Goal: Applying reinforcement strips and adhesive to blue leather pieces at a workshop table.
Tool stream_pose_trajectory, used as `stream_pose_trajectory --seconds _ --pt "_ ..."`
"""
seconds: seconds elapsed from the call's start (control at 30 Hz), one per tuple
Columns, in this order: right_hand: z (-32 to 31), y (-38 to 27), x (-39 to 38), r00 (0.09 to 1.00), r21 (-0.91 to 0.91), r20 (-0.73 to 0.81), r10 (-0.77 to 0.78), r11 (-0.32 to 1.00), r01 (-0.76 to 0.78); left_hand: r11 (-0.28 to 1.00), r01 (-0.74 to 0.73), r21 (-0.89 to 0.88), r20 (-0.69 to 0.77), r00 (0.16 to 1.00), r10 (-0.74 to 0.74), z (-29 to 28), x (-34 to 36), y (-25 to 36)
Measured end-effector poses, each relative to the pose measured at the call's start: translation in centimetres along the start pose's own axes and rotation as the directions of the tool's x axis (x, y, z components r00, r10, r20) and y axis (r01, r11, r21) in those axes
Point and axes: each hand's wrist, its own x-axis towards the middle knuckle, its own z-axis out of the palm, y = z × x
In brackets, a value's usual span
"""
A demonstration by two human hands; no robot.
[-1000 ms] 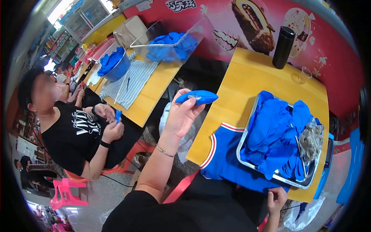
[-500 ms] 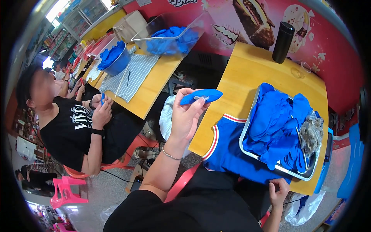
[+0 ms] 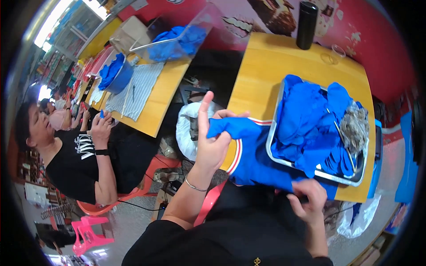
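Note:
My left hand is raised at the near-left corner of my table. It grips a small blue cloth piece, puffy and pointed in the earlier frame, between thumb and bent fingers, with the index finger sticking up. Low by the table's front edge is my right hand, a little blurred, its fingers loosely bent, thumb apart and nothing visible in it. Behind it a blue garment with red-and-white trim lies along the edge. A metal tray rests partly on this garment, heaped with blue cloth pieces.
Grey fibre stuffing in a clear bag and a thin stick lie in the tray. A black bottle stands at the far edge of the wooden table. To the left, a seated person handles a small blue piece beside a blue tub.
The left hand has turned, its index finger now raised, and the blue piece has swung round to point rightward. My right hand has lifted slightly from the garment's edge. The view has shifted a little.

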Motion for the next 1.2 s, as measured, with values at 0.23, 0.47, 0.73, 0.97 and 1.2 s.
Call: stream_pose_trajectory --seconds 0.23,0.47,0.73,0.97,1.2 --pt "3.7 -1.5 5.0 0.971 0.340 0.058 0.231 0.910 -0.237 0.996 0.044 0.079 0.240 0.969 -0.062 2.1 -2.6 -2.8" --pt "4.5 0.1 4.1 0.891 0.462 0.100 0.443 0.772 -0.436 0.963 0.268 0.029 0.165 0.949 -0.269 2.8 -3.5 -3.3" --pt "4.8 0.8 3.7 0.865 0.529 0.093 0.494 0.711 -0.463 0.955 0.292 -0.045 0.036 0.956 -0.290 4.0 -3.9 -4.4" --pt "5.1 1.1 3.0 0.941 0.282 -0.060 0.334 0.910 -0.305 0.964 0.263 0.040 0.046 0.963 -0.264 3.6 -4.0 -5.7" --pt "5.3 1.9 2.5 0.975 0.118 -0.160 0.153 0.984 -0.135 0.956 0.183 0.229 -0.067 0.983 -0.172 3.3 -4.5 -7.6"
